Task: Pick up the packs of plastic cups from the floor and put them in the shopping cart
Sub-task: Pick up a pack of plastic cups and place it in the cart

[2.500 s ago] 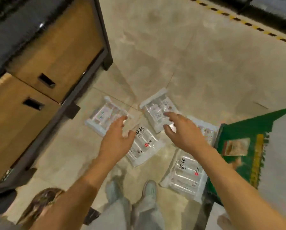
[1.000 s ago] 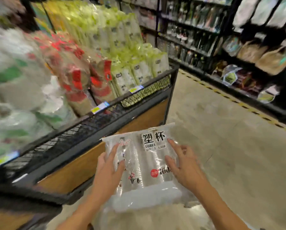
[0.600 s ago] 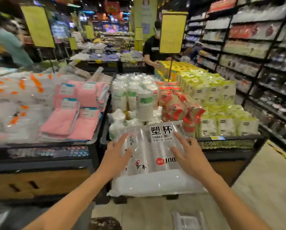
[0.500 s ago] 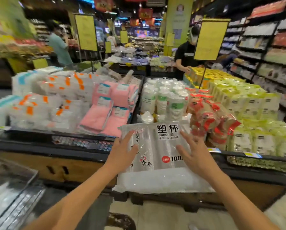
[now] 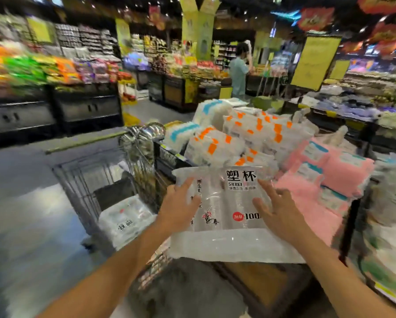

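Both hands press on the face of a clear pack of plastic cups point(image 5: 229, 214), the left hand point(image 5: 181, 210) on its left half, the right hand point(image 5: 277, 212) on its right, fingers spread. Left of the left hand stands the wire shopping cart point(image 5: 89, 180), another pack point(image 5: 125, 221) lying inside. Beyond the right hand lie pink bundles point(image 5: 325, 177).
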`<state>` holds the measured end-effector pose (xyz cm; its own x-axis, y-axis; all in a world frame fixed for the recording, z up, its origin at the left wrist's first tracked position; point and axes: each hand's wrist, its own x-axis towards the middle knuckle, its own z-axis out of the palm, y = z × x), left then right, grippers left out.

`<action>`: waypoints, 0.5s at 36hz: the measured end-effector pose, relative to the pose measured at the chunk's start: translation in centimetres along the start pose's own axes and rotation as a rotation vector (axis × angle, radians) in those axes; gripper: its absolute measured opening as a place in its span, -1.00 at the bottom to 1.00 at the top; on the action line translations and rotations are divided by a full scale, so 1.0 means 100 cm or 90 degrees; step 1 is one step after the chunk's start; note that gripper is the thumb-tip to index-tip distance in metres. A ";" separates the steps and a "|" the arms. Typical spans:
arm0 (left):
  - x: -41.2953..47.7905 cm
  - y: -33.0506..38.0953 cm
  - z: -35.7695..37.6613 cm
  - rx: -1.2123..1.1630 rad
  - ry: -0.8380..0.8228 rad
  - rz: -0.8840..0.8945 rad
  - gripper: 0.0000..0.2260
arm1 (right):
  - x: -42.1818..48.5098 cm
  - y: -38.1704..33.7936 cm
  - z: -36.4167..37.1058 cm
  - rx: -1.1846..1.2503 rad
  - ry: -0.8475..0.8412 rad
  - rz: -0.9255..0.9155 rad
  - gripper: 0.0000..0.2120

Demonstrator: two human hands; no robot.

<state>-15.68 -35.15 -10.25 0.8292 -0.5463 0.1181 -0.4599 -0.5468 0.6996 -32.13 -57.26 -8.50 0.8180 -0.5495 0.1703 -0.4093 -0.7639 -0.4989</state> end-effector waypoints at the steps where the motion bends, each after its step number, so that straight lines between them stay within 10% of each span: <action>1: 0.004 -0.014 -0.012 0.003 0.018 -0.022 -0.48 | 0.014 -0.012 0.013 0.003 -0.014 -0.017 -0.43; 18: 0.099 -0.191 -0.085 0.067 0.182 -0.274 -0.42 | 0.235 -0.138 0.198 0.054 -0.207 -0.263 -0.42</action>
<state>3.99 -24.74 -16.45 0.9969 -0.0716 0.0335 -0.0760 -0.7524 0.6543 0.79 -52.92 -14.42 0.9927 -0.0646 0.1018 -0.0029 -0.8569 -0.5155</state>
